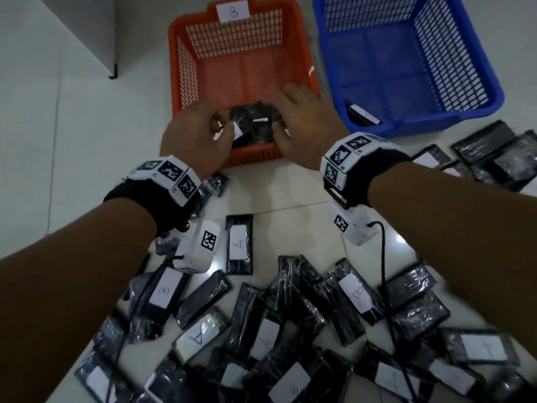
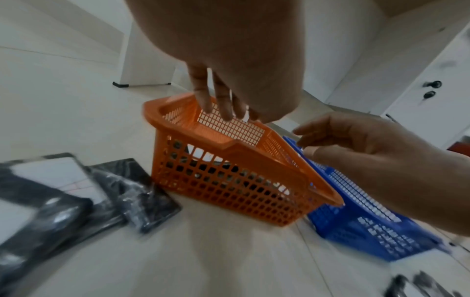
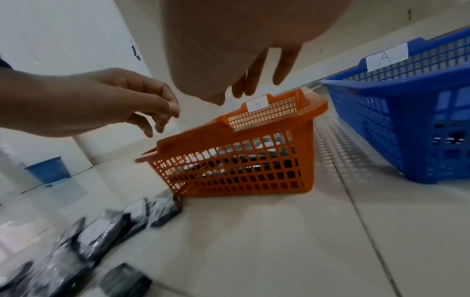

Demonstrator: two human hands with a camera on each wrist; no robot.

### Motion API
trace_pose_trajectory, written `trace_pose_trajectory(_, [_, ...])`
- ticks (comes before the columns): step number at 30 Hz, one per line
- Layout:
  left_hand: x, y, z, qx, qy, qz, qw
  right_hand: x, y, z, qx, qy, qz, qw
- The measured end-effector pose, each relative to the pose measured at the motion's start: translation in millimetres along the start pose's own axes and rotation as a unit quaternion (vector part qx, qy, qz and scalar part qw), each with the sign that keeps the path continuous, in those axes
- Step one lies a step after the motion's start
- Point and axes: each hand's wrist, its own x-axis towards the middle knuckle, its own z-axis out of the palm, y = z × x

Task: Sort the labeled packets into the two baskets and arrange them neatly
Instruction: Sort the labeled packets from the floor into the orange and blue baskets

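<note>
White floor tiles carry two mesh baskets and a scatter of black labeled packets.

Both hands reach over the near rim of the orange basket, which bears a tag marked B. Left hand and right hand flank a black packet lying at the basket's near end; the wrist views show the fingers of both loosely spread and hanging above the rim, gripping nothing. Just beside it on the right stands the blue basket, tagged A, with one packet in its near corner. Loose packets, some lettered A or B, lie heaped on the tiles nearer the person.
</note>
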Motion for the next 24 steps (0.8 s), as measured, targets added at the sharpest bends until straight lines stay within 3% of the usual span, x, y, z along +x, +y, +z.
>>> trace_pose_trajectory(2, [-25, 2, -12, 0.008, -0.022, 0.024, 0.999, -11, -10, 2, 0.003, 0.041, -0.064, 0.997])
trace_pose_trajectory(5, [-64, -18, -20, 0.046, -0.149, 0.05, 0.987, -28, -32, 14, 0.061, 0.03, -0.167, 0.984])
trace_pose_trajectory(8, [-98, -50, -23, 0.087, -0.264, 0.016, 0.961, -45, -60, 37, 0.082, -0.123, -0.201, 0.968])
trace_pose_trajectory(10, [-118, -68, -24, 0.103, -0.305, 0.015, 0.947, -57, -80, 55, 0.039, -0.247, -0.215, 0.944])
trace_pose_trajectory(12, [-132, -79, -24, 0.104, -0.33, 0.04, 0.937, -64, -97, 68, 0.01, -0.318, -0.229, 0.92])
trace_pose_trajectory(14, [-139, -83, -21, 0.107, -0.327, 0.046, 0.938, -67, -107, 73, -0.008, -0.354, -0.226, 0.907])
trace_pose_trajectory(19, [-146, -83, -3, 0.151, -0.313, 0.03, 0.937, -65, -100, 71, -0.059, -0.351, -0.201, 0.912])
trace_pose_trajectory(24, [-146, -68, 4, 0.163, -0.294, -0.004, 0.942, -75, -82, 68, 0.079, -0.359, -0.028, 0.93])
